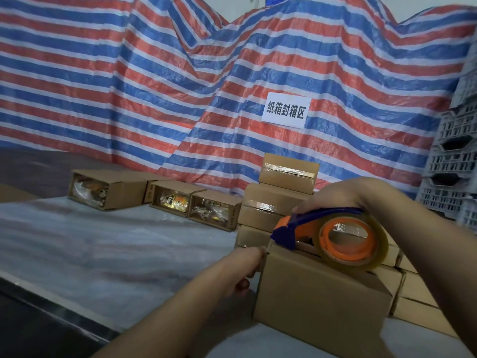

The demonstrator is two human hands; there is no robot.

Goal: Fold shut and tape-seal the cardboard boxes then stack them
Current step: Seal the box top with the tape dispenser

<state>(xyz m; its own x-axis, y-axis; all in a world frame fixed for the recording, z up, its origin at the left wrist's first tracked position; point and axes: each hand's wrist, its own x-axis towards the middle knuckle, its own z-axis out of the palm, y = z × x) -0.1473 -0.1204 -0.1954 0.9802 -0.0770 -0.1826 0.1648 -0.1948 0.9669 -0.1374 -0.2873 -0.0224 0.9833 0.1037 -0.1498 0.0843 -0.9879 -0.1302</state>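
A: Where's the box being sealed?

B: Cardboard box (320, 301), near edge of the counter (103, 249), right in front of the person. Flaps are down. Tape dispenser (330, 233) sits on its top, blue-and-orange frame, clear roll, blade end at the box's left top edge.

A: Who's got the dispenser?

B: Right hand (343, 195), fingers curled over the blue handle from above, gripping it.

A: And the left?

B: Left hand (242, 270) is against the box's left side, up by the top corner. One finger reaches to the edge; the others are curled in below. Can't tell whether it pinches anything or only presses.

A: Other boxes?

B: Stack of sealed boxes (278, 200) just behind and to the right, tape shiny across the seams, one small box on top (289, 171). More lie right of the work box. Further left on the counter, three open boxes (165, 200) on their sides, packaged goods showing inside.

A: Background?

B: Striped red-white-blue tarp (180, 86) w/ a white paper sign (285, 109) pinned on it. Grey plastic crates (454, 161) stacked at far right.
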